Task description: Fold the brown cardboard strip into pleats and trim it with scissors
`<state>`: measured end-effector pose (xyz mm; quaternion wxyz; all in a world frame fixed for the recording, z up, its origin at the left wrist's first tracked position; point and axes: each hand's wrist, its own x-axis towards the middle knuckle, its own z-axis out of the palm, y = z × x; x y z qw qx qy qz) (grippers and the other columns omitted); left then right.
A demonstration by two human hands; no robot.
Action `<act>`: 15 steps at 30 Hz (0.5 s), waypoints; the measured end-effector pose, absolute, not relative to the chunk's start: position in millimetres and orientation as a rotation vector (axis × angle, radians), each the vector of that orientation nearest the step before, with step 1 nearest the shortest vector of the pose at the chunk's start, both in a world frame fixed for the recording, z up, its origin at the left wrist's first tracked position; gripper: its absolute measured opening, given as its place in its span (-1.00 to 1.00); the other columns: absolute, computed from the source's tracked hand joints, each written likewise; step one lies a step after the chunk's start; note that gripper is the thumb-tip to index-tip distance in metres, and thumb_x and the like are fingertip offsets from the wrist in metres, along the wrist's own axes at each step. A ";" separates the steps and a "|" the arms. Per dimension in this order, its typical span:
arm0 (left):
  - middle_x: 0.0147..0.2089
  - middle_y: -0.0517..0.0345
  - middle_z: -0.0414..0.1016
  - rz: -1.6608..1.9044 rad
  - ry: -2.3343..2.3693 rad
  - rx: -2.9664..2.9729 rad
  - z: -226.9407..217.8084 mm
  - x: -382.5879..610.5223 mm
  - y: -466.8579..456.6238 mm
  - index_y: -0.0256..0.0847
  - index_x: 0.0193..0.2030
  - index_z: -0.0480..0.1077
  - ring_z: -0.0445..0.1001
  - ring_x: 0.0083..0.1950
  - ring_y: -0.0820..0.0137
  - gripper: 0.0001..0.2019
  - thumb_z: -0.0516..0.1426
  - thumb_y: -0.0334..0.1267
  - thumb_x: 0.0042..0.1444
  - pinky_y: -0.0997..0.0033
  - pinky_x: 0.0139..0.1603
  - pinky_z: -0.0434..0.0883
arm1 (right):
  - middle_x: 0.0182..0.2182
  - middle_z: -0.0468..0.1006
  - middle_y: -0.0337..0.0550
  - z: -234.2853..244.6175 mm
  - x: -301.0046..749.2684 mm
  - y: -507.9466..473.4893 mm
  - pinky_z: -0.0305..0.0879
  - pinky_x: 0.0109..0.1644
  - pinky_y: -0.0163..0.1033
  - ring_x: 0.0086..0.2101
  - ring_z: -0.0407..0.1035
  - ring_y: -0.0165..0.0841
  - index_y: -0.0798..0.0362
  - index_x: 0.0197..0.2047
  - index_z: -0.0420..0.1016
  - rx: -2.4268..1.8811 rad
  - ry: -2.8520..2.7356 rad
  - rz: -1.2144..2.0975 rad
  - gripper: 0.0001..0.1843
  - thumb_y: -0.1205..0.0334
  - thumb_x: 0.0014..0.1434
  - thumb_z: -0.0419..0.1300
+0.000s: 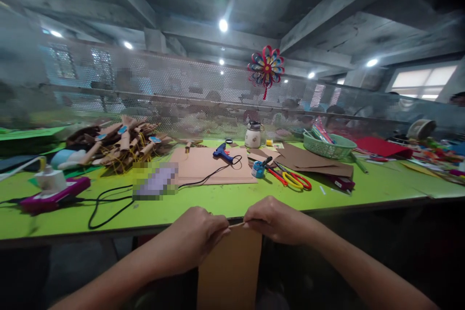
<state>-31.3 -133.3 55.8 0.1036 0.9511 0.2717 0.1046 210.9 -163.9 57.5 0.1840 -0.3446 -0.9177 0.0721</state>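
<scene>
My left hand (198,240) pinches the top edge of a brown sheet of cardboard or kraft paper (229,273) at its left side. At the right end of that same edge, my right hand (278,220) is closed in a pinch too. The sheet hangs down in front of the green table's near edge, and a narrow strip of its top shows between my fingers. Beyond my hands, a blue glue gun (222,153) rests on a stack of flat brown sheets (203,167).
Red and yellow-handled scissors (294,180) lie beside a small blue jar (257,169). Black cable (96,210) loops across the green table (203,206). Rolled brown paper pieces (125,143) are piled left, near a purple power strip (54,196). A green basket (329,147) stands right.
</scene>
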 end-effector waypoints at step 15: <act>-0.50 0.23 0.26 0.267 0.728 2.449 50.2 -55.2 -127.5 -0.28 -0.33 0.38 0.16 -0.48 0.51 -0.52 -0.16 0.05 0.29 0.57 -0.49 0.06 | -0.46 0.50 -0.13 54.5 197.2 -168.8 0.09 -0.42 -0.41 -0.48 0.29 -0.47 0.16 -0.24 0.46 -0.950 -2.584 0.382 -0.76 0.30 0.28 -0.01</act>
